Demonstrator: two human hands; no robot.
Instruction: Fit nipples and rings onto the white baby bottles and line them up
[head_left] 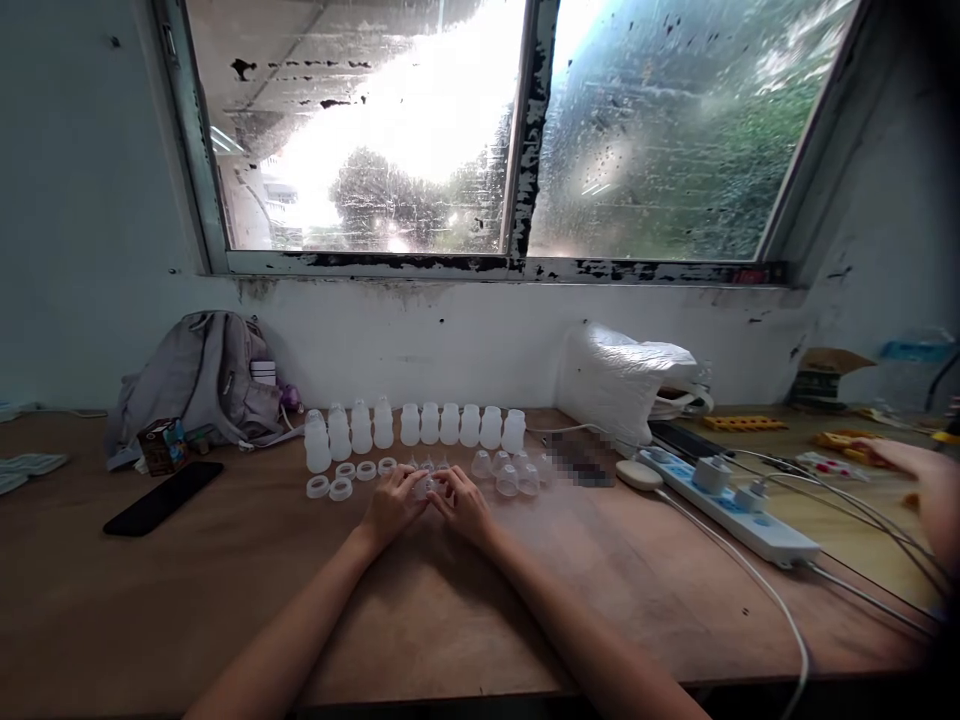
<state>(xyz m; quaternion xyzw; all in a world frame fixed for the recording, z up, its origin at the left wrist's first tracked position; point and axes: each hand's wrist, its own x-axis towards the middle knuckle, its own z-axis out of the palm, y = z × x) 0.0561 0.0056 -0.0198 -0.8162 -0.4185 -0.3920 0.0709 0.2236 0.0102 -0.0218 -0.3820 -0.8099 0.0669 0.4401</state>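
Observation:
My left hand (395, 502) and my right hand (462, 506) meet at the middle of the table, fingertips pinched around a small translucent bottle nipple (427, 487). Its lower part is hidden by the fingers. More clear nipples (412, 463) stand just behind my hands. To the left lie several white screw rings (341, 489). Clear dome-shaped caps (507, 481) are grouped at the right of my right hand. Along the back runs a row of frosted baby bottles (450, 424) without tops, and at its left end several bottles with tops (361, 427) stand upright.
A black phone (163, 498), a small box (163, 446) and a grey backpack (206, 385) are at the left. Rightward are a silvery-white bag (611, 385), a round white pad (639, 475) and a power strip (735, 505) with cables. Another person's hand (896, 458) reaches in at far right.

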